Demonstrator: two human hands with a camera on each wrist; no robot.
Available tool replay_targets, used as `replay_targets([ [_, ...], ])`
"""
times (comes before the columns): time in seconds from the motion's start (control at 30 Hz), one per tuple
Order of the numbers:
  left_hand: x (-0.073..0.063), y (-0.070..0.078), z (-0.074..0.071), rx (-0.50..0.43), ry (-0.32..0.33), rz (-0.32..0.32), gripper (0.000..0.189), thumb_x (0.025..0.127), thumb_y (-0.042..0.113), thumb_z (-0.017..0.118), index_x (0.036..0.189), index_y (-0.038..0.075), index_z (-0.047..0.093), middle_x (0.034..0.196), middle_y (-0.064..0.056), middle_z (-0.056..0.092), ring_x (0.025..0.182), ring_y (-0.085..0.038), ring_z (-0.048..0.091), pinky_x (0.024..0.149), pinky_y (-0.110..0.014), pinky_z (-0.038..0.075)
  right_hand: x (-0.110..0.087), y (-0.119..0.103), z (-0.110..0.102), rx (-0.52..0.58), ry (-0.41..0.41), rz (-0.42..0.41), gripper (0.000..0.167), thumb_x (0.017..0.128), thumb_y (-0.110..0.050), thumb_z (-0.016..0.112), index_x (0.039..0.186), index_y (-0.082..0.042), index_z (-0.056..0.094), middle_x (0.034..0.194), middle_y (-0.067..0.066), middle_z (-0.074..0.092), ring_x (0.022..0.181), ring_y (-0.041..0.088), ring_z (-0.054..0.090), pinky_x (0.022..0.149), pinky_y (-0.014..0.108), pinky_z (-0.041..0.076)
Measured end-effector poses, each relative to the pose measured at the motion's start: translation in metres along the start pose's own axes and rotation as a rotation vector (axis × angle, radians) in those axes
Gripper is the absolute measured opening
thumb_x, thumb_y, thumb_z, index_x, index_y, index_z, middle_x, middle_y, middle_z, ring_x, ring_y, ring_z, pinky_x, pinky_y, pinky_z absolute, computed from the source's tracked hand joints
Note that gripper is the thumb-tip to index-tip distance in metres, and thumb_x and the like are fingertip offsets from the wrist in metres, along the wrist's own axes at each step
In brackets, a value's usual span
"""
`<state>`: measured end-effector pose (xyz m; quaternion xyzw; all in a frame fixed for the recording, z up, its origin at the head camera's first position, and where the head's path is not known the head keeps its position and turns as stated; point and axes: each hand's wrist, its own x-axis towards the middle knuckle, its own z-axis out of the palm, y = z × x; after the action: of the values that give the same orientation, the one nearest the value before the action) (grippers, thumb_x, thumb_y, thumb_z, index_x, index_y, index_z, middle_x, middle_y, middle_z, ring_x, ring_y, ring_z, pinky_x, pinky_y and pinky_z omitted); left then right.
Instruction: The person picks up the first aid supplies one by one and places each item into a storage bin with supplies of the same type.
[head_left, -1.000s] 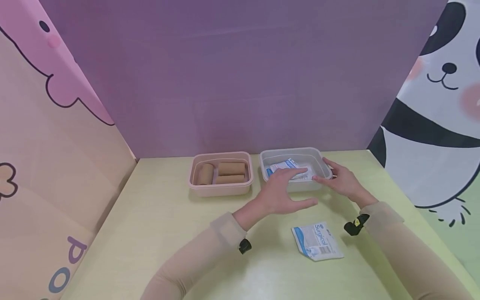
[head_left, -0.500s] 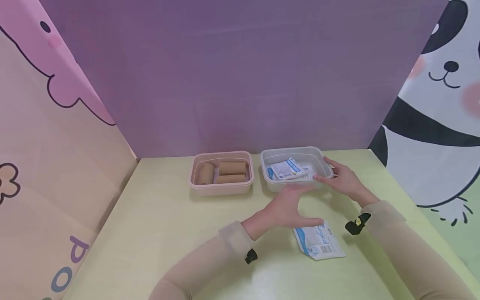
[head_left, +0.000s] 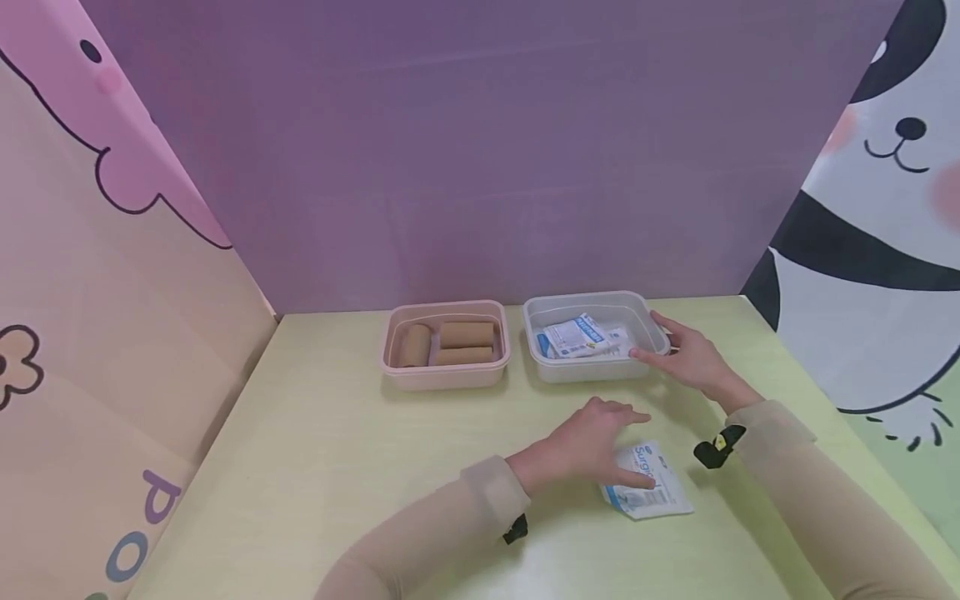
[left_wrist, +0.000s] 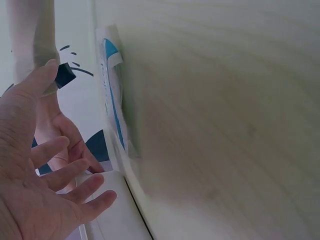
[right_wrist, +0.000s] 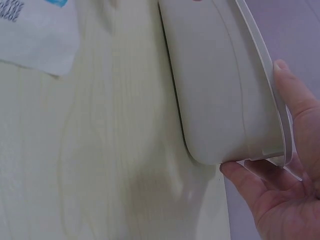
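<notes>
My left hand (head_left: 581,446) hovers with spread fingers over a flat white-and-blue packet printed "Surgical" (head_left: 663,497), partly covering it. In the left wrist view a gap shows between that hand (left_wrist: 45,185) and the packet (left_wrist: 114,95) on the table. My right hand (head_left: 693,362) holds the right end of a white plastic box (head_left: 588,371). The right wrist view shows its thumb on the rim of the box (right_wrist: 215,85) and its fingers (right_wrist: 245,182) against the end wall. Inside the box lie small white-and-blue packets (head_left: 577,336).
Left of the white box stands a pink plastic box (head_left: 446,379) with brown rolls (head_left: 467,335) in it. Both boxes sit at the back of the pale yellow table (head_left: 360,450), before a purple panel (head_left: 480,150). Printed panels flank both sides.
My left hand has come away from above the white box, moving toward me and right until over the "Surgical" packet. My right hand stays on the box.
</notes>
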<state>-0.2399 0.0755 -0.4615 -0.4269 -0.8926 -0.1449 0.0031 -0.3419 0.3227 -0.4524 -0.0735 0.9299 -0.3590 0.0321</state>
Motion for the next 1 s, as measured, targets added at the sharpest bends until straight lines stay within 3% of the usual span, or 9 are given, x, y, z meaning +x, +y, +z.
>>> replay_targets([
  [0.23,0.001,0.004,0.005,0.067,-0.07,-0.037,0.09,0.083,0.075,0.077,0.157,0.031,0.053,0.16,0.006,0.056,0.142,-0.015,0.055,0.111,-0.024,0.049,-0.003,-0.003,-0.002,-0.015,-0.012,0.01,0.108,0.098,-0.057,0.072,0.171,-0.007,0.01,0.165,0.038,0.033,0.148,0.059,0.04,0.113,0.072,0.045],
  [0.5,0.004,0.008,0.014,0.178,-0.169,-0.076,0.084,0.082,0.081,0.072,0.156,0.047,0.05,0.164,0.015,0.049,0.141,-0.011,0.052,0.104,-0.025,0.051,-0.002,-0.004,-0.002,-0.033,-0.014,0.013,0.107,0.099,-0.056,0.07,0.171,-0.008,0.008,0.165,0.039,0.033,0.147,0.06,0.041,0.111,0.071,0.047],
  [0.87,0.002,0.013,0.017,0.169,-0.202,-0.071,0.074,0.086,0.078,0.07,0.151,0.044,0.058,0.161,0.014,0.052,0.135,-0.011,0.052,0.1,-0.026,0.05,-0.002,-0.003,-0.001,-0.036,-0.009,0.001,0.107,0.099,-0.058,0.07,0.171,-0.008,0.009,0.165,0.038,0.033,0.146,0.059,0.042,0.109,0.07,0.049],
  [1.0,0.001,0.016,0.016,0.185,-0.215,-0.054,0.08,0.08,0.083,0.072,0.149,0.045,0.059,0.157,0.013,0.055,0.13,-0.01,0.051,0.093,-0.022,0.048,-0.002,-0.002,-0.001,-0.03,-0.011,0.006,0.108,0.099,-0.058,0.07,0.171,-0.009,0.008,0.166,0.038,0.033,0.146,0.059,0.043,0.109,0.07,0.049],
])
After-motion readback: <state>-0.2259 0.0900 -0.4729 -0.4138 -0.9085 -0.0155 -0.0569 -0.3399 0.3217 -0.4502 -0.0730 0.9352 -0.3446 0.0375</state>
